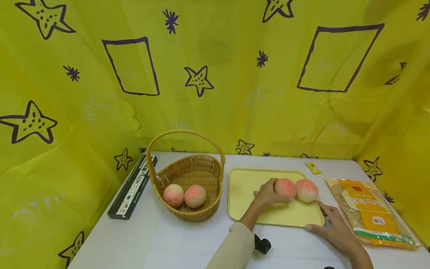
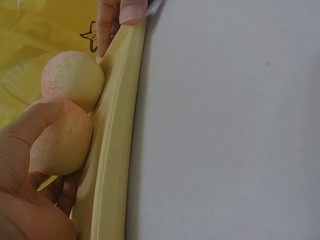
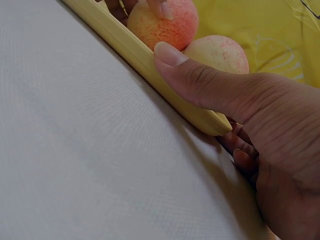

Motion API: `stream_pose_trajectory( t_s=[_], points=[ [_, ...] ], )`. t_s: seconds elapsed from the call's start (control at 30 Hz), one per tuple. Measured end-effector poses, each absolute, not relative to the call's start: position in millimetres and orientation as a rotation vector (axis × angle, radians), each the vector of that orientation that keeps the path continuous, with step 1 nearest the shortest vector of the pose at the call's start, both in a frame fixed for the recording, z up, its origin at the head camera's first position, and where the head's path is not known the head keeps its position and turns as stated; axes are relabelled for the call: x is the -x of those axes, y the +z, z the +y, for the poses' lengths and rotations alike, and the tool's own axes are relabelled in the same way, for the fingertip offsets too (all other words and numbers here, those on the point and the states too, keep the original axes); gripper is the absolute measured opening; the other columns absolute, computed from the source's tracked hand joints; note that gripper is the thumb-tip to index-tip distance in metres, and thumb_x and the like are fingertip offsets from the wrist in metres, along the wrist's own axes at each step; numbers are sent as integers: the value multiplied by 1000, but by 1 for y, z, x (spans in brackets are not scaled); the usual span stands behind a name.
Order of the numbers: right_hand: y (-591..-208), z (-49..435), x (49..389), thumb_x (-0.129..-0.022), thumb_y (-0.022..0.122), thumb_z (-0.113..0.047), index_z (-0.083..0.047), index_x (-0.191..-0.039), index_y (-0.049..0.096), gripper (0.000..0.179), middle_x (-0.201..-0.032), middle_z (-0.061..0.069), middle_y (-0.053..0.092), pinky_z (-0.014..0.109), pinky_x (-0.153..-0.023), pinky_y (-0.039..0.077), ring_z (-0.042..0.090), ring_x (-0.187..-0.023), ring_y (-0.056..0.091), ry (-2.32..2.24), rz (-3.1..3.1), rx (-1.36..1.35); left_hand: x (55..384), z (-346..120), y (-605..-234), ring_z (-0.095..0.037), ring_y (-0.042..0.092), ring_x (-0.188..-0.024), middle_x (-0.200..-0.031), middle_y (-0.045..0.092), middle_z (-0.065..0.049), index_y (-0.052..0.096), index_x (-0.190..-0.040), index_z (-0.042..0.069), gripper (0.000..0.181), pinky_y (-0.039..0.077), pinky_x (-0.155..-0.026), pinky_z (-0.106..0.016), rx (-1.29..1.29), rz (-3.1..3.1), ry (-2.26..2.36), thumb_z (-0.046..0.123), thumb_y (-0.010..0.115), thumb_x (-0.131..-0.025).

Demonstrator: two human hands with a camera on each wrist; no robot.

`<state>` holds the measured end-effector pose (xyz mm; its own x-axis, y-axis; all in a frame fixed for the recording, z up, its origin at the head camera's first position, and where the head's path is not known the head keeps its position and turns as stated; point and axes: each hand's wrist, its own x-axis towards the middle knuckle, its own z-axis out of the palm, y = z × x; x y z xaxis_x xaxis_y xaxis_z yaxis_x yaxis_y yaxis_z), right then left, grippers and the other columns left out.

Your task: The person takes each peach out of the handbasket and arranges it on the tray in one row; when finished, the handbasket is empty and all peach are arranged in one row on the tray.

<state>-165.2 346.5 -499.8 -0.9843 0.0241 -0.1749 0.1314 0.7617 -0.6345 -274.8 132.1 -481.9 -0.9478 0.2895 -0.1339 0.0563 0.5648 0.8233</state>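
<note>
Gripping the peach (image 1: 285, 187), L hand (image 1: 268, 194) has its fingers clamped round it on the yellow tray (image 1: 244, 186)! Round thing, pinky-red speckle up top, fading to cream lower down. 2nd peach (image 1: 307, 191) right beside it, R side, same blush. R hand (image 1: 334, 228): thumb & fingers pinching the tray's near-R corner. 2 more peaches (image 1: 195, 196) in the basket (image 1: 199, 214), over L.

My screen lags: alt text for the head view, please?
The left hand holds a pink peach beside another peach on a yellow tray; the right hand grips its near right corner. At left, two peaches sit in a wicker basket.
</note>
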Motion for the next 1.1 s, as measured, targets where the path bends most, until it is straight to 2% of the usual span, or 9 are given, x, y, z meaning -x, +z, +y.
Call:
stream_pose_trajectory(
  t_s=[0.2, 0.43, 0.77, 0.93, 1.1],
  points=[
    [-497, 345, 165, -85, 71, -48, 6, -153, 9, 107, -142, 40, 17, 71, -97, 32, 54, -124, 30, -1042, 2818, -110, 275, 130, -478, -13, 56, -117, -126, 63, 7, 51, -137, 23, 79, 32, -97, -44, -308, 2546, 1331, 40, 87, -69],
    [-496, 346, 166, -85, 71, -49, 6, -153, 9, 107, -141, 40, 17, 71, -98, 31, 55, -124, 30, -1026, 2820, -112, 276, 125, -478, -8, 61, -106, -118, 66, 6, 51, -138, 21, 76, 27, -107, -56, -311, 2452, 1461, 30, 87, -71],
    [-498, 348, 164, -86, 71, -47, 6, -153, 9, 106, -141, 40, 19, 71, -97, 30, 55, -125, 29, -1061, 2832, -108, 275, 119, -477, -8, 59, -102, -116, 62, 8, 50, -138, 20, 74, 39, -101, -45, -304, 2356, 1552, 26, 84, -74],
    [-498, 348, 165, -86, 71, -47, 6, -153, 8, 107, -141, 40, 18, 71, -97, 30, 55, -125, 29, -1052, 2819, -115, 273, 117, -477, -10, 59, -102, -118, 62, 3, 48, -140, 17, 74, 49, -89, -33, -269, 2264, 1640, 21, 84, -75],
    [-499, 347, 164, -86, 71, -48, 8, -152, 10, 106, -140, 41, 19, 69, -95, 34, 53, -122, 33, -1018, 2826, -98, 273, 113, -479, -16, 59, -107, -120, 61, -1, 47, -140, 15, 71, 51, -88, -34, -247, 2204, 1667, 21, 81, -78]
  ],
)
